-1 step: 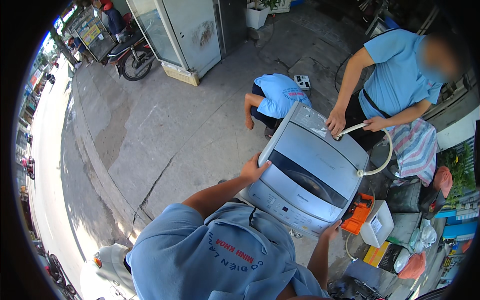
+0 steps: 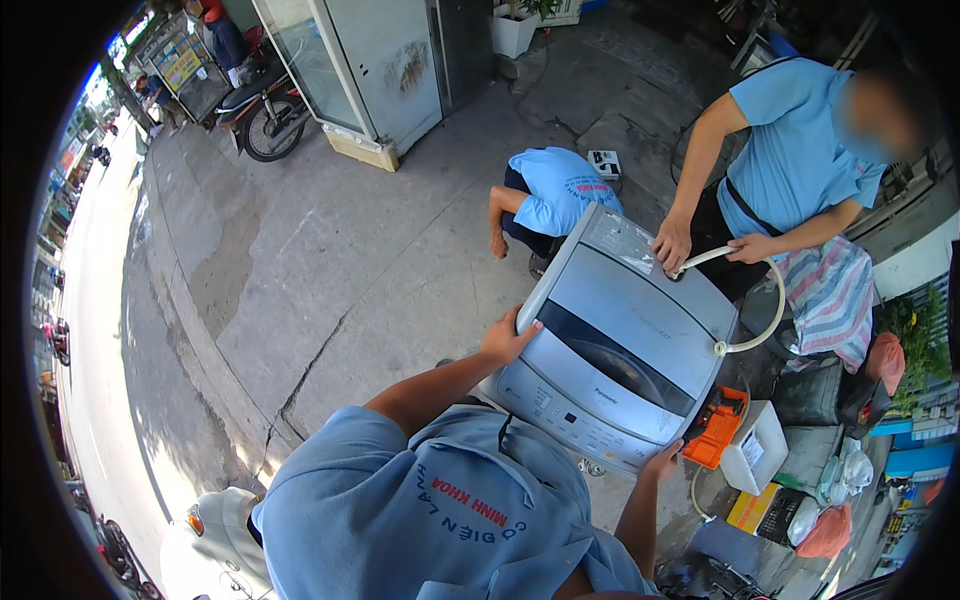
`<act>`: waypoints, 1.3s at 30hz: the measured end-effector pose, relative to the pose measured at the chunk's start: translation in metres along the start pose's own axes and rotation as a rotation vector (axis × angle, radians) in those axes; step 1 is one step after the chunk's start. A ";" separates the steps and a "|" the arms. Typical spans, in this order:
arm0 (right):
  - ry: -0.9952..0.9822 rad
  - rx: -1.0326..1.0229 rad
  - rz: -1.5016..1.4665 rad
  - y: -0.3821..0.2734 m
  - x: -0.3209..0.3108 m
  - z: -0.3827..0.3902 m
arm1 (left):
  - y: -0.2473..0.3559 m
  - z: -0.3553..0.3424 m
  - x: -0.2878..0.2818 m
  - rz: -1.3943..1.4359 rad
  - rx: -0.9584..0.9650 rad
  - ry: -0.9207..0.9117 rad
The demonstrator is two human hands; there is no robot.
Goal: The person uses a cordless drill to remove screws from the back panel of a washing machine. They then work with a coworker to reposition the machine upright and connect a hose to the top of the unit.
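A grey top-loading washing machine [image 2: 625,315] stands right in front of me, its lid down and its control panel nearest my body. My left hand [image 2: 510,337] grips its left edge, the thumb lying on top and the other fingers over the side. At the near right corner my right hand [image 2: 662,461] holds the machine's edge, with part of the fingers hidden below it. Across the machine, a co-worker in a light blue shirt [image 2: 805,120] holds a white hose [image 2: 781,300] at the machine's far right side. The hose loops down to the machine's right edge.
Another person [image 2: 565,190] crouches beyond the machine. On the right are an orange toolbox [image 2: 715,430], a white box [image 2: 755,448], a striped sack [image 2: 830,300] and bags. A scooter [image 2: 215,545] stands at lower left, a glass-sided cabinet [image 2: 365,70] at the back.
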State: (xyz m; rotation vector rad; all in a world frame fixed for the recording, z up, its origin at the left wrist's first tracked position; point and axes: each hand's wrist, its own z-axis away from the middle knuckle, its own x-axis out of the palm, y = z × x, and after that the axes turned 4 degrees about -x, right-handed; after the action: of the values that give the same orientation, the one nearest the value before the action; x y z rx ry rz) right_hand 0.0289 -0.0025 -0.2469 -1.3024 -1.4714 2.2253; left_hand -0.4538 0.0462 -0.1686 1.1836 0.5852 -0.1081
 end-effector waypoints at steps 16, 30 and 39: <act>-0.022 0.026 0.033 -0.014 -0.005 0.014 | -0.003 0.001 0.000 0.058 0.005 -0.011; 0.044 0.024 0.145 -0.015 -0.006 0.006 | 0.010 0.001 0.012 0.054 0.044 -0.020; 0.042 0.052 0.163 -0.021 -0.008 0.011 | -0.010 -0.010 0.018 0.002 0.119 0.027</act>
State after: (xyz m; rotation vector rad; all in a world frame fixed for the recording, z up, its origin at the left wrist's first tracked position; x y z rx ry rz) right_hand 0.0190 -0.0042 -0.2238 -1.4919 -1.3271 2.3018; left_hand -0.4465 0.0554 -0.1882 1.3022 0.6081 -0.1272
